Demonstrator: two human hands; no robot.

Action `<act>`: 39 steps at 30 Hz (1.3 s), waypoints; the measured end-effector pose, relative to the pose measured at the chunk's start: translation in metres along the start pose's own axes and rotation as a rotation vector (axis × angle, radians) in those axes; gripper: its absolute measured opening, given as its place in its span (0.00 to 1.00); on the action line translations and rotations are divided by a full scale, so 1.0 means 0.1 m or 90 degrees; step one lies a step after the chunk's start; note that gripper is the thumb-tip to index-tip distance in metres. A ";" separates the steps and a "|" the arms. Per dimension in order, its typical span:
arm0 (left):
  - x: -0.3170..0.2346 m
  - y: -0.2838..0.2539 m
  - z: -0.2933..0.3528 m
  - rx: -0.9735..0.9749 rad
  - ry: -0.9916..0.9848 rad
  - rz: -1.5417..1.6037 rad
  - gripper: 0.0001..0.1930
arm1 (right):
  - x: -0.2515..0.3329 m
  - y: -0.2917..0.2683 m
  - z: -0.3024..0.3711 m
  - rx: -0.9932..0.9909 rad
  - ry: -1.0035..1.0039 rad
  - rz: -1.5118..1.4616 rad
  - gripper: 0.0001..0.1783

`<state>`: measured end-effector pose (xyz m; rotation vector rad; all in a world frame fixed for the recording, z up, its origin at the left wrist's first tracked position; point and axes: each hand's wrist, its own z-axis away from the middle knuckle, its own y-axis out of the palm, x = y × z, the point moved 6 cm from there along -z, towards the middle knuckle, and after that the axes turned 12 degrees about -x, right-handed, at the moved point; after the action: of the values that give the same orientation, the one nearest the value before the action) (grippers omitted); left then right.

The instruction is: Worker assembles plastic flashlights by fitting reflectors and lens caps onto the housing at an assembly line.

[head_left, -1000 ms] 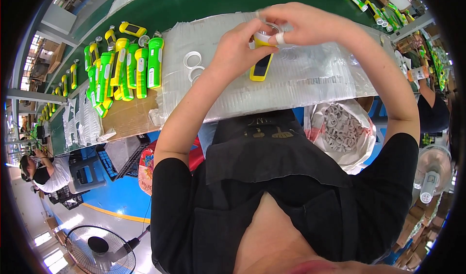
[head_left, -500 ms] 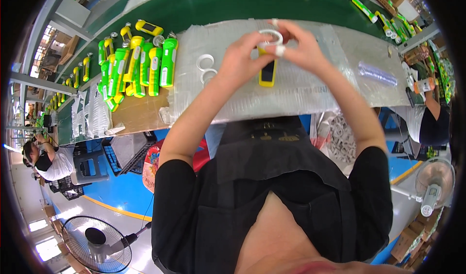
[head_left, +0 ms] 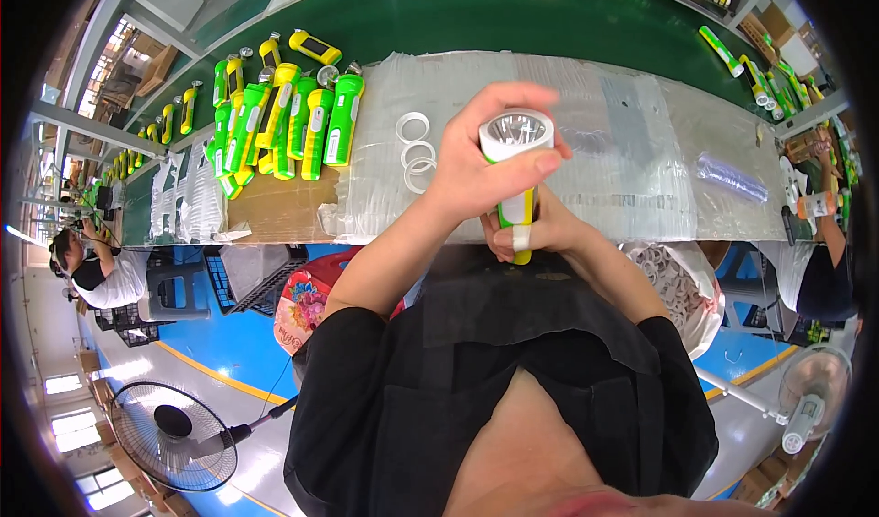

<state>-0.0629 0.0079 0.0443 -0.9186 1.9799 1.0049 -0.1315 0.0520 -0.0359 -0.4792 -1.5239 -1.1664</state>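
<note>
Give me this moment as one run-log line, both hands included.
left hand: around white-headed flashlight near its top | right hand: around its lower body | bench, left side: white rings, flashlight pile

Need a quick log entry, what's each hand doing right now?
Left hand: closed, holding the flashlight around its head.
Right hand: closed, holding the same flashlight lower down.

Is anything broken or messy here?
Yes: the film left of the flashlight pile looks torn, with ragged edges and green showing through. The held flashlight shows no clear damage, though part is hidden.
</note>
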 end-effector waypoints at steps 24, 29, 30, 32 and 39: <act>0.34 -0.30 -0.20 -0.066 -0.071 -0.199 0.45 | 0.10 -0.62 -0.37 -0.088 -0.070 0.071 0.48; 0.36 -0.46 -0.41 -0.128 0.015 -0.484 0.50 | 0.56 -1.11 -0.45 -0.285 -0.197 0.131 0.39; 0.37 -0.43 -0.44 -0.115 0.074 -0.514 0.49 | 0.69 -1.06 -0.48 -0.267 -0.201 0.202 0.37; 0.39 -0.43 -0.47 -0.123 0.109 -0.551 0.49 | 0.75 -1.01 -0.59 -0.256 -0.181 0.281 0.35; 0.48 -0.48 -0.56 -0.090 0.161 -0.694 0.48 | 0.81 -1.06 -0.87 -0.219 -0.134 0.272 0.32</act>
<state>-0.0618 -0.0737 0.0123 -1.9540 1.2249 0.3850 -0.1977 -0.0912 -0.0143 -1.1306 -1.3068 -1.0608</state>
